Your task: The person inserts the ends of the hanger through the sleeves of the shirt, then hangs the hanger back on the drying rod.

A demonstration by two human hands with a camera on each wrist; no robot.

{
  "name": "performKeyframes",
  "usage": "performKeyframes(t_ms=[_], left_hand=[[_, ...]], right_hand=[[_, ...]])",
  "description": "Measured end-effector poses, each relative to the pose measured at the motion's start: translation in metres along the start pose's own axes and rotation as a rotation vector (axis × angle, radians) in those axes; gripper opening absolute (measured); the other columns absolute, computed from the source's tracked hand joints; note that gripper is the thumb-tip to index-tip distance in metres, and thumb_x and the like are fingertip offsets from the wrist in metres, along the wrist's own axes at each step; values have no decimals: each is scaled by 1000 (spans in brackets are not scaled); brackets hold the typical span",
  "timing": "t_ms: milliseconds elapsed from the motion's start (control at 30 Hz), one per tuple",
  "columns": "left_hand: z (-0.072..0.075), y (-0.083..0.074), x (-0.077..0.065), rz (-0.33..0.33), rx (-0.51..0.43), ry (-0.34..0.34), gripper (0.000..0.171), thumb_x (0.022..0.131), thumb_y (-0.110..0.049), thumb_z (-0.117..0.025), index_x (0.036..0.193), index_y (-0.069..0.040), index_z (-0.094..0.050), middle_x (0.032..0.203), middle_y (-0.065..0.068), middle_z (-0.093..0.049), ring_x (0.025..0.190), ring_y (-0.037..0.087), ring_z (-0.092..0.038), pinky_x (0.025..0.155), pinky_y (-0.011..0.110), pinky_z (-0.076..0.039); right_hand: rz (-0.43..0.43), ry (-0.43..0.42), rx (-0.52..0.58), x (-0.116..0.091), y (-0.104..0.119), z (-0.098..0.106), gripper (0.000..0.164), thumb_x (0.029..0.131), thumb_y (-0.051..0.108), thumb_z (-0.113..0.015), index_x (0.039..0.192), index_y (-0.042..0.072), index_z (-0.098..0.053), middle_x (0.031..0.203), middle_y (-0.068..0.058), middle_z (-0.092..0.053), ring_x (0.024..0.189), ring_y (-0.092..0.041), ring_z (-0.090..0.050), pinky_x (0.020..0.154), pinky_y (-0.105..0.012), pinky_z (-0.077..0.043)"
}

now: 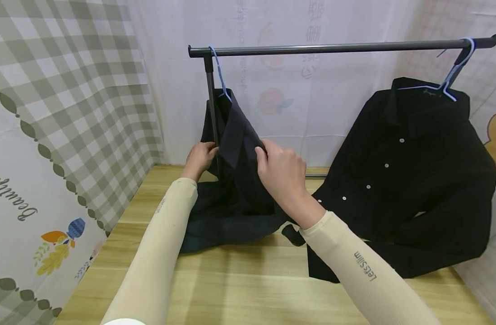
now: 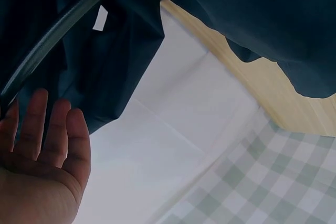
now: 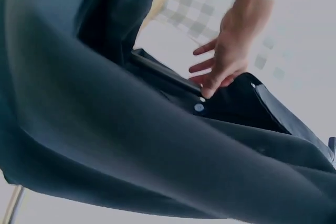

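A dark collared shirt (image 1: pixel 248 198) hangs from a blue hanger (image 1: pixel 220 72) at the rack's left end, its lower part spread on the table. My right hand (image 1: pixel 282 169) grips the shirt's right front edge, thumb on the near side. Beside the rack's upright post (image 1: pixel 212 104), my left hand (image 1: pixel 199 158) pinches the shirt's other edge between thumb and forefinger. Its remaining fingers (image 2: pixel 79 129) stay loosely extended in the left wrist view. A white button (image 3: pixel 199 107) shows near that thumb in the right wrist view, where shirt cloth hides my right hand.
A black shirt (image 1: pixel 434 158) with white buttons hangs on another blue hanger (image 1: pixel 455 74) at the right end of the metal rail (image 1: pixel 333 48). Its hem lies on the wooden table (image 1: pixel 239 289). A checked cloth (image 1: pixel 89 67) covers the left wall, and a white printed cloth (image 1: pixel 280 99) the back.
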State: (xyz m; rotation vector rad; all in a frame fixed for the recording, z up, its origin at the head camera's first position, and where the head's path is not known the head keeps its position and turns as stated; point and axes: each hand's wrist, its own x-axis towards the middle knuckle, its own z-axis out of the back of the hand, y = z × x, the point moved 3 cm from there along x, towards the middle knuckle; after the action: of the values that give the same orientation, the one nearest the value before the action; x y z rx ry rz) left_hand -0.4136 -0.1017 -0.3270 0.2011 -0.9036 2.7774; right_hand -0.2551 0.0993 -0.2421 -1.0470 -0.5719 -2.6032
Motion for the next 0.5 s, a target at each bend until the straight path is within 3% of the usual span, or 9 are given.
performKeyframes(t_ms=[167, 267, 367, 400, 500], left_hand=[[2, 3, -5, -10, 12, -3, 35, 97, -20, -44, 129, -6, -51, 126, 14, -52, 114, 30, -47, 92, 42, -37], [1, 6, -7, -11, 4, 7, 36, 94, -9, -44, 130, -9, -50, 125, 14, -52, 107, 30, -50, 82, 40, -42], [-3, 11, -10, -29, 60, 27, 34, 93, -4, -43, 124, -8, -56, 117, 15, -57, 97, 30, -53, 75, 39, -42], [-5, 13, -13, -37, 83, 40, 33, 93, -5, -42, 122, -7, -57, 116, 15, -57, 97, 30, -53, 76, 39, -42], [-16, 25, -24, -69, 138, 81, 29, 96, -12, -42, 117, -4, -61, 113, 15, -59, 101, 31, -54, 85, 41, -42]], right_hand=[[130, 25, 84, -23, -2, -6, 27, 93, 33, -49, 94, 11, -63, 65, -3, -59, 49, -19, -51, 38, -30, -32], [208, 88, 133, -41, -12, -12, 28, 91, 37, -52, 76, 14, -55, 57, 4, -46, 47, -12, -44, 40, -27, -30], [246, 182, 167, -62, -29, -18, 34, 88, 41, -55, 65, 19, -44, 53, 8, -34, 44, -7, -36, 41, -25, -27], [249, 216, 177, -70, -36, -20, 35, 87, 43, -56, 64, 20, -43, 54, 10, -35, 45, -6, -35, 41, -24, -27], [236, 331, 226, -97, -56, -29, 25, 86, 44, -57, 77, 21, -59, 64, 15, -52, 53, -1, -48, 48, -22, -38]])
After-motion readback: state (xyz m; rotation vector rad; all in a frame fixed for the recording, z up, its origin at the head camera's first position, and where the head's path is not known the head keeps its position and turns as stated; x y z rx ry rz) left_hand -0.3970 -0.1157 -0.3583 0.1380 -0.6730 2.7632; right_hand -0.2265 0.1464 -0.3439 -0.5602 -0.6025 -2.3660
